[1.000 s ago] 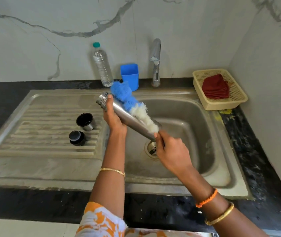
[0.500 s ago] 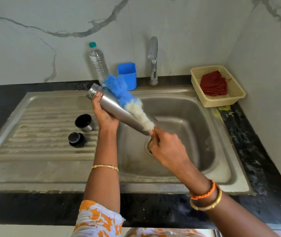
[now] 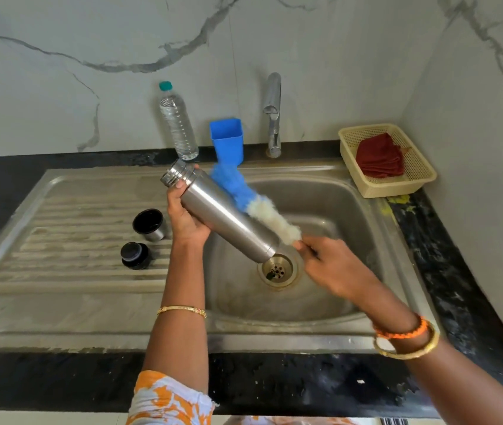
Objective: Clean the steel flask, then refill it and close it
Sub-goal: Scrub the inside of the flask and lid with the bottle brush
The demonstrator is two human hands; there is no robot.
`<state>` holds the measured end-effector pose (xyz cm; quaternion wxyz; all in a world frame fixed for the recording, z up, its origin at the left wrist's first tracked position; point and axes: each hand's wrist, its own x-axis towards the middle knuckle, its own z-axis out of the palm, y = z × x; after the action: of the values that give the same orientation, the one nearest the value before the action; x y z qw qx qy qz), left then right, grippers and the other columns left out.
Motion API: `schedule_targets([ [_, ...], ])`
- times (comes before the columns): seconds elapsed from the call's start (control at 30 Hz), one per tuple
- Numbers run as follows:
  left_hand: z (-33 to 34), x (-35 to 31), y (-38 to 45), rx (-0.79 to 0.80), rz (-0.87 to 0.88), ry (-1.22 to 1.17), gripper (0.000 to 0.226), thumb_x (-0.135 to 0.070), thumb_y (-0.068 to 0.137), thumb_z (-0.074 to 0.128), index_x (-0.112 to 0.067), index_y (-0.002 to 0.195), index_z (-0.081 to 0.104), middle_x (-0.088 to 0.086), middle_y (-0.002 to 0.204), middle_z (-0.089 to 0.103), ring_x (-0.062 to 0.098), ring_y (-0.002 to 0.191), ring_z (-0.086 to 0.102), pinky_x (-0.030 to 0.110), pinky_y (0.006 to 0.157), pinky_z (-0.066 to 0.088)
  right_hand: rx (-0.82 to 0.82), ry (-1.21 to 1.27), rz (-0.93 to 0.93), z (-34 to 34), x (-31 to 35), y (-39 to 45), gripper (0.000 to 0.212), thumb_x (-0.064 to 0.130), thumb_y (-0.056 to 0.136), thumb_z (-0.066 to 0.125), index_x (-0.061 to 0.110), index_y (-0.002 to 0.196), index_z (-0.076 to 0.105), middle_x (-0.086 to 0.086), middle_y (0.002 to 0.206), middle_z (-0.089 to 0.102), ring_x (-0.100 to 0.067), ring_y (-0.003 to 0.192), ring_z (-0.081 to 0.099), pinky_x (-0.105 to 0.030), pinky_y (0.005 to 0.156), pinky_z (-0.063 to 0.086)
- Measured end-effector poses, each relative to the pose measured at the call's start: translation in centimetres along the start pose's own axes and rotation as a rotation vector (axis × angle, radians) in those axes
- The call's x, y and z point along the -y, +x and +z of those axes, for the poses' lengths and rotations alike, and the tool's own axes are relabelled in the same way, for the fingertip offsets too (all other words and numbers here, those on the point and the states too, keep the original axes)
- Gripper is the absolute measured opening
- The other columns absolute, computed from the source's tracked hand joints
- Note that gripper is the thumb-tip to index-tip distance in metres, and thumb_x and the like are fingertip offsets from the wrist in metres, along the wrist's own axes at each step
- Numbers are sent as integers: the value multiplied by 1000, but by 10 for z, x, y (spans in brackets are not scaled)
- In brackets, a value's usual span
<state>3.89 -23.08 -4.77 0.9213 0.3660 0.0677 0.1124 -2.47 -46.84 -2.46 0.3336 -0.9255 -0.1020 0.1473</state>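
2 hands work over a steel sink point(image 3: 375, 305): the left hand point(image 3: 187, 220) curls around the upper part of a steel flask point(image 3: 224, 214), holding it tilted above the basin, open threaded mouth up and to the left, base down near the drain point(image 3: 278, 270). The right hand point(image 3: 333, 265), blurred, grips the handle of a bottle brush point(image 3: 256, 199) whose fluffy blue and white bristles lie along the flask's outer wall. This looks like the cleaning step, the outside being scrubbed. Next would likely come a rinse under the tap point(image 3: 273, 115), which calls for a firm hold, since the smooth brushed cylinder may be slippery when wet. On the ribbed draining board sit a small steel cup point(image 3: 149, 224) with a dark inside and a round black stopper point(image 3: 135, 255), both well apart from the flask. A clear ridged plastic bottle point(image 3: 178, 124) stands by the wall.
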Motion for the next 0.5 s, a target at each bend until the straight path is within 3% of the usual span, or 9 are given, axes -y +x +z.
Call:
schedule_targets([
  [0.07, -4, -4, 4, 44, 31, -1, 71, -44, 34, 89, -15, 95, 69, 1, 82, 72, 16, 76, 68, 27, 68, 56, 101, -29, 94, -12, -24, -10, 29, 33, 99, 41, 16, 93, 64, -5, 79, 66, -25, 78, 64, -34, 69, 49],
  [0.13, -7, -5, 6, 57, 24, 27, 71, -45, 35, 89, -13, 96, 69, 1, 83, 72, 16, 77, 67, 27, 69, 55, 118, -30, 115, -20, -29, -10, 36, 34, 99, 41, 6, 105, 62, -13, 95, 68, -26, 90, 64, -32, 76, 49],
  [0.23, -5, 4, 4, 43, -21, 95, 78, -51, 38, 86, -15, 104, 63, 2, 89, 70, 17, 83, 65, 30, 74, 53, 54, 42, 6, -24, -8, 3, 36, 32, 99, 41, 5, 84, 59, -3, 71, 60, -18, 67, 57, -23, 56, 38],
  [0.3, -1, 9, 3, 31, -36, 93, 76, -52, 38, 86, -18, 103, 66, 3, 92, 70, 18, 85, 66, 31, 74, 53, 28, 72, -34, -24, 8, 12, 37, 31, 99, 41, 10, 70, 50, 3, 60, 48, -11, 56, 45, -24, 52, 33],
  [0.43, -5, -1, 10, 85, 22, 7, 60, -47, 45, 85, -17, 95, 71, 2, 88, 70, 17, 80, 65, 27, 71, 54, 88, 53, 14, -18, -16, 13, 39, 31, 99, 41, 2, 76, 54, 0, 64, 47, -13, 62, 46, -26, 58, 33],
  [0.5, -8, -5, 13, 26, 61, -11, 52, -44, 51, 82, -16, 93, 71, 3, 90, 69, 18, 82, 64, 30, 77, 53, 110, 54, 73, -16, -41, 5, 41, 31, 99, 42, -1, 79, 55, -4, 68, 51, -13, 64, 47, -27, 60, 35],
])
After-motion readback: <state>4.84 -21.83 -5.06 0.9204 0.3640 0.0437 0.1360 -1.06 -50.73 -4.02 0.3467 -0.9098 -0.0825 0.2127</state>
